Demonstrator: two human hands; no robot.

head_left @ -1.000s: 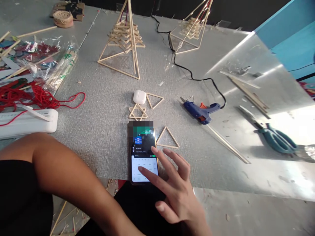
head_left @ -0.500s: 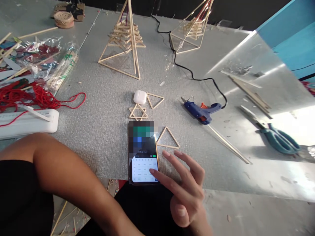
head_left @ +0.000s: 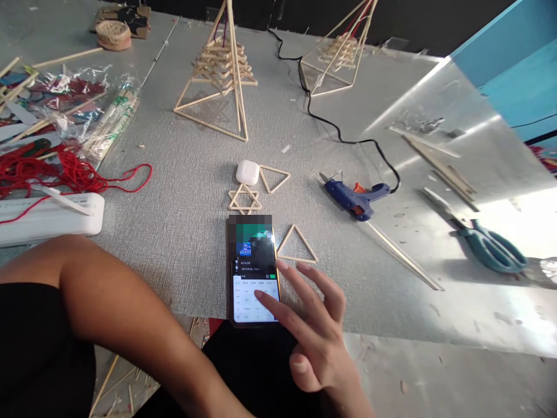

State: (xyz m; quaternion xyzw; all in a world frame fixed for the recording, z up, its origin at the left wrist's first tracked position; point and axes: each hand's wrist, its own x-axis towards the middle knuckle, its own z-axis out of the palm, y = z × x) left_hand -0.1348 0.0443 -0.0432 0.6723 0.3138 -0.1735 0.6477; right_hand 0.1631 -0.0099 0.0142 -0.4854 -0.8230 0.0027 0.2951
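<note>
A smartphone lies at the near edge of the table, its lit screen showing a keypad below a dark chat page. Over it is my right hand, fingers spread, the index fingertip at the keypad; whether it touches the glass I cannot tell. That hand holds nothing. Of my left side only the bent arm shows, and the hand is out of the frame. Just beyond the phone sits a six-pointed star of thin sticks. One stick triangle lies right of the phone, another stick triangle beside a white earbud case.
A blue glue gun with a black cord and teal-handled scissors lie to the right. Two stick pyramids stand at the back. Red cord, bagged sticks and a white power strip crowd the left.
My right hand has shifted left, its index fingertip passing from the keypad's right part toward its middle. The text rows on the screen have changed. My left arm stays put.
</note>
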